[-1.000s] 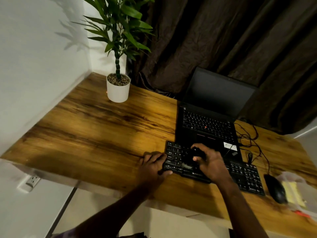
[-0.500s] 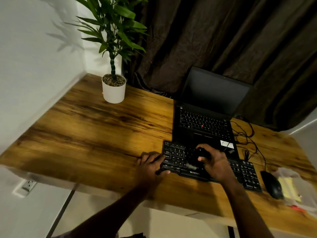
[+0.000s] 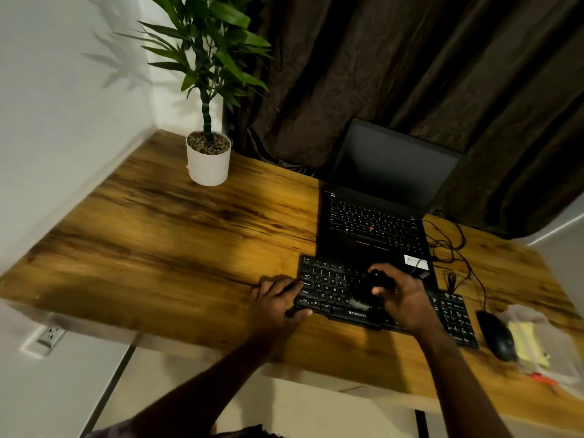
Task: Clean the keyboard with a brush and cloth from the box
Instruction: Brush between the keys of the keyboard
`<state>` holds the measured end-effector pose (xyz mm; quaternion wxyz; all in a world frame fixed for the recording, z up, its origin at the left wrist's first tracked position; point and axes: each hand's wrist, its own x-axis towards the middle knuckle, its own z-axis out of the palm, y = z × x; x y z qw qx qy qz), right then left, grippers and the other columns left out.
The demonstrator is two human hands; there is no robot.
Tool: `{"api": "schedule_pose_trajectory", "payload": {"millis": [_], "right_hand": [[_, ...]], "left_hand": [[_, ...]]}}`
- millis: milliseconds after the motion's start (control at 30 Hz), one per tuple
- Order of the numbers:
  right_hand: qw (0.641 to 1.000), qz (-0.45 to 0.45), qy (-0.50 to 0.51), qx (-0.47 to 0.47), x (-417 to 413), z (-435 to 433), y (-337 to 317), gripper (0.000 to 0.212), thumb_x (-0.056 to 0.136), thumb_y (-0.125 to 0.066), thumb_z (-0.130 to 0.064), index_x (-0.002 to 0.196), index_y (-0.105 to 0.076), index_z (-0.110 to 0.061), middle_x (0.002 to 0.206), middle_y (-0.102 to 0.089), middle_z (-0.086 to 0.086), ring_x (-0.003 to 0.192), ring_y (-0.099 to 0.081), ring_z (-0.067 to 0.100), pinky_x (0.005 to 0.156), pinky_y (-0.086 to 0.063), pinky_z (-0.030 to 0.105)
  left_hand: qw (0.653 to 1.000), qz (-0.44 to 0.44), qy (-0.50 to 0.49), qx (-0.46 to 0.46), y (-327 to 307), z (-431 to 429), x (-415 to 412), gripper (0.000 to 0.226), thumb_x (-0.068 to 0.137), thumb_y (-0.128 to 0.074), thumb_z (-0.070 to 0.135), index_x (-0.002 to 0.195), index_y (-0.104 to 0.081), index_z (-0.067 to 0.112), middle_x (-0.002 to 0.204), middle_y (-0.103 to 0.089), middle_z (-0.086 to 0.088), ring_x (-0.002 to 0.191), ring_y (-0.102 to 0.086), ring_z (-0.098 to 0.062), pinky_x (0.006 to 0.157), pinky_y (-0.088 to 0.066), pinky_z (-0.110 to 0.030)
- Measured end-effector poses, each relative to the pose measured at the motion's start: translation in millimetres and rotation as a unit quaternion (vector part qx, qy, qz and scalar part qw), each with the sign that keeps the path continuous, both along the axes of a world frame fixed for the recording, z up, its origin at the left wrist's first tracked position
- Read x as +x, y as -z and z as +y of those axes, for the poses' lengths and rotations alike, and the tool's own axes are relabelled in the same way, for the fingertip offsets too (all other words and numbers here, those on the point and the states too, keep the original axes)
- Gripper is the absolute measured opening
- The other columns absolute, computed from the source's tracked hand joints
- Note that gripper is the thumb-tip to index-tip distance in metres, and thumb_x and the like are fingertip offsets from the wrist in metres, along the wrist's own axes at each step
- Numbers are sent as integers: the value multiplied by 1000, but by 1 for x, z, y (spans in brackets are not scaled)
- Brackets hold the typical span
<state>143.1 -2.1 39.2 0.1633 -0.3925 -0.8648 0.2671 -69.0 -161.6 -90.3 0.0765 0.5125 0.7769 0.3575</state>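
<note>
Left hand point(image 3: 278, 303): grips the left end of the keyboard point(image 3: 331, 289), thumb at its front edge, fingers flat on the desk point(image 3: 158, 241).
Right hand point(image 3: 401, 298): curled round a dark brush point(image 3: 368, 290) — bristles blurred, down on the middle keys.
Keyboard: black, lying along the desk's near edge, just in front of the laptop point(image 3: 376, 213).
Right side: mouse point(image 3: 496, 335) beside a clear box point(image 3: 543, 343) holding something yellow.
Far: open laptop, screen dark — potted plant point(image 3: 208, 153) in the corner, curtain point(image 3: 410, 74) behind.
</note>
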Motion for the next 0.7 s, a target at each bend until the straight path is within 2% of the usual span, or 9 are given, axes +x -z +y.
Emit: {"api": "schedule_pose_trajectory", "payload": {"millis": [67,167,267,400,533,600,667,700], "right_hand": [[1000,-4,-3,14,-1,1,1,53,84,-72,2,112,-63,-41,97,-71,-10,86,-69,6,74,-62,35],[1000,16,-23,14,-15,-4,6,52,84,-72,2,112,-64,-41,97,-71,-9,79,-67,0,68,-58,25],[998,53,-35,4,-22,-10,9,49,85,-72,3,111,-65,-37,97,-72,-6,79,-69,9,66,-58,26],[998,65,-7,-19,0,-3,5,63,84,-72,5,105,-63,-53,107,-71,-5,94,-69,7,71,-55,14],[999,33,21,0,30,4,3,74,86,-71,3,103,-55,-67,106,-69,-7,96,-67,6,70,-57,18],[999,29,27,13,32,3,3,68,86,-72,1,106,-57,-62,103,-68,-12,93,-68,6,72,-61,27],[999,40,23,18,24,1,6,53,85,-72,0,114,-62,-43,101,-71,-9,91,-69,7,75,-62,37],[999,45,13,16,19,-1,10,49,85,-72,0,115,-64,-37,101,-72,-8,91,-70,7,78,-62,37]], "left_hand": [[1000,3,-3,-4,-1,0,0,69,83,-38,76,133,-59,34,135,-60,8,118,-45,-19,94,-31,-38],[1000,3,1,-9,0,0,-1,69,82,-39,76,133,-59,34,135,-59,8,118,-49,-22,93,-35,-40],[1000,9,2,-6,1,1,0,68,82,-42,75,133,-60,33,134,-60,7,117,-50,-23,91,-36,-40],[1000,6,1,-10,-1,1,0,67,82,-44,73,133,-59,33,135,-60,7,116,-50,-22,92,-41,-43],[1000,9,2,-14,0,1,-1,66,81,-45,72,133,-60,34,134,-60,9,116,-48,-20,92,-33,-38],[1000,15,-3,-14,-2,1,0,64,81,-46,71,131,-61,33,132,-62,9,114,-49,-20,90,-29,-34],[1000,22,-2,-18,-2,0,0,64,82,-46,70,133,-60,34,133,-61,10,115,-49,-19,90,-28,-34],[1000,23,1,-21,-1,0,0,64,82,-46,71,134,-58,34,134,-60,10,116,-48,-18,90,-28,-34]]}}
